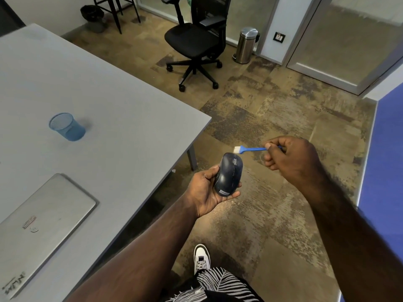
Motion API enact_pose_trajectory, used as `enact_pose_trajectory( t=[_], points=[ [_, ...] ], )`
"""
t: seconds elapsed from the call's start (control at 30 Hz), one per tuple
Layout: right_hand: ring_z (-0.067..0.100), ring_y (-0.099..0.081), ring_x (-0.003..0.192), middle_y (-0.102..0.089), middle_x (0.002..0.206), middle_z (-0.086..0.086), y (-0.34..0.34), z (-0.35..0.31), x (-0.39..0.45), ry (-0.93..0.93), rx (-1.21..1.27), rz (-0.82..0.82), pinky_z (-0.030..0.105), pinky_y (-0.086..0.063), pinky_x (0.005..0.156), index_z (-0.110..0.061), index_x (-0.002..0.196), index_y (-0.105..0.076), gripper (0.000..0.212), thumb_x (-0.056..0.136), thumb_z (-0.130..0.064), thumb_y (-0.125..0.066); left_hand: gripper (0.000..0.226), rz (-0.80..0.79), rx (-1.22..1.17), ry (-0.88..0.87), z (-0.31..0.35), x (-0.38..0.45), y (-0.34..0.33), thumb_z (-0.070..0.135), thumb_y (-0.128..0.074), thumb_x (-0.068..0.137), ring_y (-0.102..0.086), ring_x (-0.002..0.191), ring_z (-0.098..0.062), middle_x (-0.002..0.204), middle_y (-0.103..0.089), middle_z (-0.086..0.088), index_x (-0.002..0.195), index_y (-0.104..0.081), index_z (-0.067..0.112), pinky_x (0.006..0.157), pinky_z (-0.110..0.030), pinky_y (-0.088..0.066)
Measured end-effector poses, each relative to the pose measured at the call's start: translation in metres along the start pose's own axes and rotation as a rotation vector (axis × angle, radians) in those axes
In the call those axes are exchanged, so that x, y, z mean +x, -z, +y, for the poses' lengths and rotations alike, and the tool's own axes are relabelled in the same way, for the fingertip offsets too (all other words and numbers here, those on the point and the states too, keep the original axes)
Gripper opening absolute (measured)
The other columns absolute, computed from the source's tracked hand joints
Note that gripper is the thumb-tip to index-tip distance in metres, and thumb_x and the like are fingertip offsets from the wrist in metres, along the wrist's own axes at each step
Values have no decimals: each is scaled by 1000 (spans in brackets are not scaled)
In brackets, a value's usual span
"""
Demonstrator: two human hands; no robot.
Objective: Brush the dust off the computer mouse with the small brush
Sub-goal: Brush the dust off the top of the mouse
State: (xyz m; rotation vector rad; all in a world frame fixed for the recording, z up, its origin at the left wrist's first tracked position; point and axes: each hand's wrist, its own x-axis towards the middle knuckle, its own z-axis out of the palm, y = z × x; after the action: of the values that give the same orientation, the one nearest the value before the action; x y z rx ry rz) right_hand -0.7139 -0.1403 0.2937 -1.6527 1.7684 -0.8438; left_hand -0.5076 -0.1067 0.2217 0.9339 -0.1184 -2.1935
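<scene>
Grey laminate covers the table [109, 101], which carries two idle items: a closed silver laptop [41, 216] near its near-left edge and a blue mesh cup [67, 126] further in, well apart from the work.

Off the table's right edge, above the floor, the left hand [209, 190] is closed around the computer mouse [229, 174]. The palm cradles the underside, the thumb presses one flank and the fingertips wrap the other. The top shell and scroll wheel face up, unobstructed. The mouse looks light, rigid and smooth-shelled, so a side grip of this kind should prevent slipping without covering the surfaces to be cleaned.

To the right, the right hand [290, 155] pinches the rear of the handle of the small brush [250, 148] between thumb and fingers, the other fingers curled. The white bristles hover just beyond the front end of the mouse, apparently not touching it. The thin plastic handle probably flexes; light strokes should suffice. Brushing seems to be in progress or about to begin.
</scene>
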Motion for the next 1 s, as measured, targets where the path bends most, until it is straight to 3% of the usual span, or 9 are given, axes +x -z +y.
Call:
enact_pose_trajectory(
  t=[0.1, 0.2, 0.27, 0.43, 0.5, 0.63, 0.8, 0.93, 1.0],
  points=[
    [6, -70, 54, -72, 62, -7, -4, 1, -2, 6, -17, -148, 21, -57, 52, -25, 91, -72, 13, 95, -21, -60, 43, 1, 3, -1, 2, 0, 0, 30, -36, 100, -65, 91, -35, 109, -66, -22, 101, -74, 9, 72, -44, -59],
    [7, -70, 55, -69, 60, -5, 0, 6, 4, -30, -76, -4, 30, -60, 57, -19, 95, -72, 15, 96, -18, -57, 45, 5, -9, 16, 2, 0, 0, 32, -35, 100, -64, 97, -36, 119, -62, -24, 118, -65, 4, 74, -45, -58],
    [7, -70, 55, -70, 61, -7, 6, 6, 3, 4, -17, 42, 24, -59, 55, -21, 95, -73, 16, 96, -17, -58, 50, 11, -21, 19, 4, 0, 1, 33, -33, 101, -61, 102, -38, 127, -56, -24, 133, -53, 1, 76, -46, -58],
    [4, -70, 59, -72, 71, -13, 11, 3, -14, 163, -47, -316, 15, -53, 53, -20, 93, -74, 16, 93, -10, -62, 53, 9, -69, -1, 7, 1, 3, 34, -31, 101, -62, 100, -37, 126, -57, -24, 138, -48, 0, 78, -46, -57],
    [2, -69, 60, -72, 69, -11, 13, 3, -15, 190, -41, -275, 13, -53, 54, -21, 94, -74, 17, 93, -9, -62, 52, -3, -68, 0, 8, 1, 3, 34, -31, 101, -63, 97, -37, 122, -60, -24, 136, -50, 0, 78, -46, -57],
    [-3, -70, 69, -70, 71, -16, 13, 1, -14, 237, -88, -33, 13, -56, 61, -18, 102, -74, 17, 94, -12, -61, 52, -27, -46, 3, 6, 1, 1, 33, -30, 101, -65, 98, -37, 121, -62, -23, 135, -51, 0, 82, -46, -56],
    [-5, -70, 74, -71, 77, -18, 16, -2, -15, 306, -156, -154, 13, -56, 63, -18, 104, -75, 20, 93, -12, -59, 53, -31, -43, 9, 3, 1, 2, 34, -30, 100, -65, 97, -36, 122, -61, -23, 135, -51, -1, 79, -44, -57],
    [3, -71, 73, -73, 81, -7, 17, -6, -14, 289, -208, -31, 27, -61, 66, -16, 102, -75, 17, 93, -11, -61, 54, -37, -35, 32, 1, 0, 2, 34, -31, 101, -62, 100, -36, 127, -57, -23, 138, -47, 0, 80, -45, -57],
    [3, -70, 76, -74, 84, -5, 16, -10, -17, 317, -217, -82, 28, -62, 66, -16, 102, -75, 18, 93, -11, -61, 54, -35, -32, 26, 0, 0, 0, 34, -32, 101, -62, 100, -36, 128, -56, -23, 139, -46, -1, 80, -45, -57]
  ],
)
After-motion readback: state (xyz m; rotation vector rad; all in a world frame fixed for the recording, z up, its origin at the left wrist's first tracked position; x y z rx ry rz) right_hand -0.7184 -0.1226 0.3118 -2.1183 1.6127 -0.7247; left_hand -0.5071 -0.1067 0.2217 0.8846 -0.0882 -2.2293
